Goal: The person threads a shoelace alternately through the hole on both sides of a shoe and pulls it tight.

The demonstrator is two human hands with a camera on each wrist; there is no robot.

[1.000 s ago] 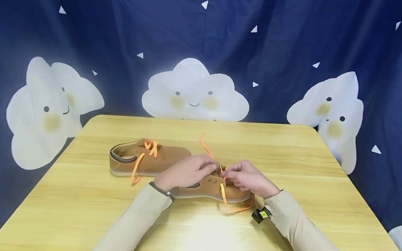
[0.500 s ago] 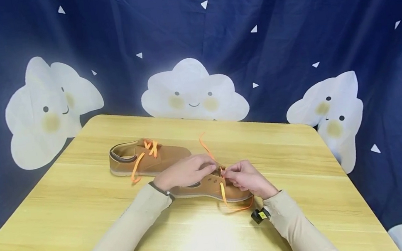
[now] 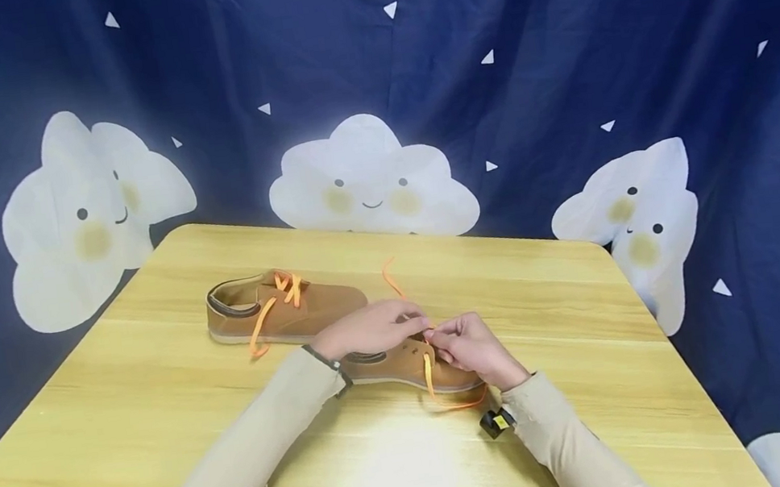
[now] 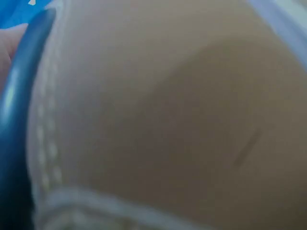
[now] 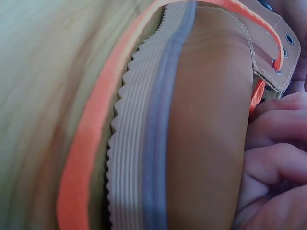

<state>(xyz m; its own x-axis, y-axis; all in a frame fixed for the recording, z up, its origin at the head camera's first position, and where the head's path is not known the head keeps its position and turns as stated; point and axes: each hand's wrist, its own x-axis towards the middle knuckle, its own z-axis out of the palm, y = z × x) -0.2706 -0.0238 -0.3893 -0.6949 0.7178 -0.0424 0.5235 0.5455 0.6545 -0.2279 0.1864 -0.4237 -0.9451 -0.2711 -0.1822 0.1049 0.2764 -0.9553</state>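
A tan shoe (image 3: 394, 369) with a pale sole lies on the table, toe to the right. Across its opening reaches my left hand (image 3: 367, 329), gripping the upper by the far-side lace holes; its fingertips are partly hidden. My right hand (image 3: 474, 347) pinches an orange shoelace at the tongue, fingertips close beside the left ones. One loose lace end (image 3: 391, 282) extends beyond the shoe, and another lace length (image 3: 429, 375) hangs over its near side. In the right wrist view, the lace (image 5: 277, 48) enters the lowest eyelet, with other eyelets bare. The left wrist view shows mostly the shoe's side (image 4: 158, 120).
A matching tan shoe (image 3: 328, 304) with orange laces (image 3: 289, 284) stands behind and to the left, its toe close to my left hand. Both shoes are on a wooden table (image 3: 129, 438). A dark blue curtain (image 3: 215, 70) with clouds hangs behind it.
My left hand has shifted slightly right, bringing its fingertips up to the right hand's. The right hand keeps its pinch at the tongue. The head view has turned a little.
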